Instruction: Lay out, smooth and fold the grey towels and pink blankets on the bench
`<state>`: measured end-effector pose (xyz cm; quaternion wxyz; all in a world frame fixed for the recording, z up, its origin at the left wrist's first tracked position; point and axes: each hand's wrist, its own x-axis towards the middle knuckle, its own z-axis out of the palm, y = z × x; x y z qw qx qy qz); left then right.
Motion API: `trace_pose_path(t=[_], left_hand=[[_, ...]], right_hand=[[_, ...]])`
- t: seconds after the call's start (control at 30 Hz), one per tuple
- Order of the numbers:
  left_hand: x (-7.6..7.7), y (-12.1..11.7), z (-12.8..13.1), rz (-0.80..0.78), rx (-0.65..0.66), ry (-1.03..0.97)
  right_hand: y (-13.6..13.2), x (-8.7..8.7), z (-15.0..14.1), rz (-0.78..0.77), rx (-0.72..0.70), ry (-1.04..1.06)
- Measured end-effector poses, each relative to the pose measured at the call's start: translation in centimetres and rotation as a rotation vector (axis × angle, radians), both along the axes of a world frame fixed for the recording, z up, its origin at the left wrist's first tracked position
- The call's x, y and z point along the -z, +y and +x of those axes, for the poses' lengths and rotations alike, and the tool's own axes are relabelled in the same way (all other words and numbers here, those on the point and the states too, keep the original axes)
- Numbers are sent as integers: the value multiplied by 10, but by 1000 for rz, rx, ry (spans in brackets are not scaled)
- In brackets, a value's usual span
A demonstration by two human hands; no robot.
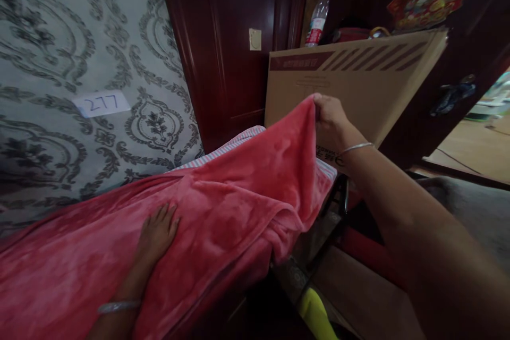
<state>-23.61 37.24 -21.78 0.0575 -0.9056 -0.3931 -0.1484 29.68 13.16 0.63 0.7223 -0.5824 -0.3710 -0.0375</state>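
A plush red-pink blanket (pixel 227 212) covers a long raised surface from the lower left to the middle. My right hand (pixel 330 112) pinches one corner of it and holds that corner up, so the cloth slopes down from the fingers. My left hand (pixel 158 231) lies flat on the blanket with its fingers stretched out, pressing on the cloth. Beneath the lifted part, striped cloth (pixel 223 147) shows along the wall side and at the far end. A loose fold of the blanket hangs over the near edge, and what supports it is hidden.
A big cardboard box (pixel 350 85) stands behind my right hand, with a red-capped bottle (pixel 317 18) at its top edge. Patterned wallpaper (pixel 155 122) runs along the left. A yellow-green object (pixel 316 316) and a brown flat surface (pixel 354 287) are below right.
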Motion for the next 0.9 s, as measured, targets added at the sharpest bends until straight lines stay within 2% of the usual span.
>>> trace_pose_path(t=[0.1,0.2,0.27,0.37,0.43,0.5,0.53,0.6,0.67,0.8,0.9], left_hand=[[2,6,1,-40,-12,-62],[-7,11,7,-133,-12,-180],[-31,5,20,-188,55,-302],[-93,-24,57,-186,280,-502],[-138,-52,86,-190,444,-638],[-173,-80,110,-224,562,-758],[-184,-92,119,-255,600,-807],[-189,-108,125,-340,621,-863],[-175,-115,117,-443,568,-885],[-123,-120,75,-621,305,-956],[-88,-126,41,-668,124,-948]], right_hand=[[4,-59,-13,70,-39,-57],[12,-101,-28,-10,-98,-145],[20,-114,-43,-87,-98,-176],[32,-112,-81,-124,-70,-216],[38,-97,-116,-124,-132,-253],[41,-73,-158,-129,-271,-319],[42,-58,-179,-137,-343,-359],[44,-24,-218,-152,-463,-425],[46,15,-253,-164,-522,-436],[50,90,-309,-261,-596,-399],[47,131,-345,-269,-675,-423]])
